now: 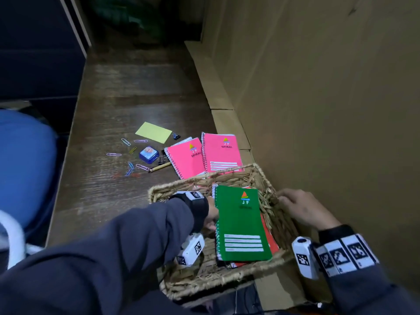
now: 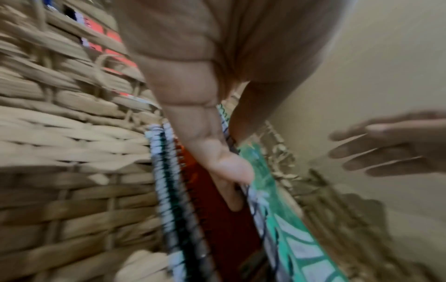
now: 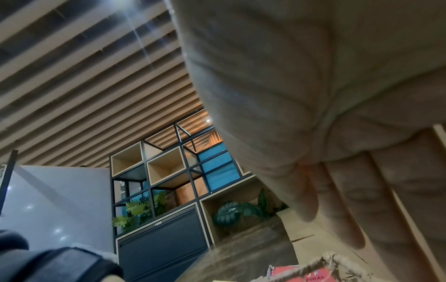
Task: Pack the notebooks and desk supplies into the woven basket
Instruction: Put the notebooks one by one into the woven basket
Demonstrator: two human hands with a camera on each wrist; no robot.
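One green notebook lies tilted on a red one inside the woven basket, its spiral edge pinched by the left hand. Right hand rests loosely spread on the basket's rim. Two pink notebooks wait outside on the desk; judged risk: the wire coils snag on each other or on the weave, so the stack jams crooked.

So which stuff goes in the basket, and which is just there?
For packing: woven basket, green notebook the left hand holds, two pink notebooks, paper clips, yellow notepad, pen.
Just there: blue chair, cardboard wall.
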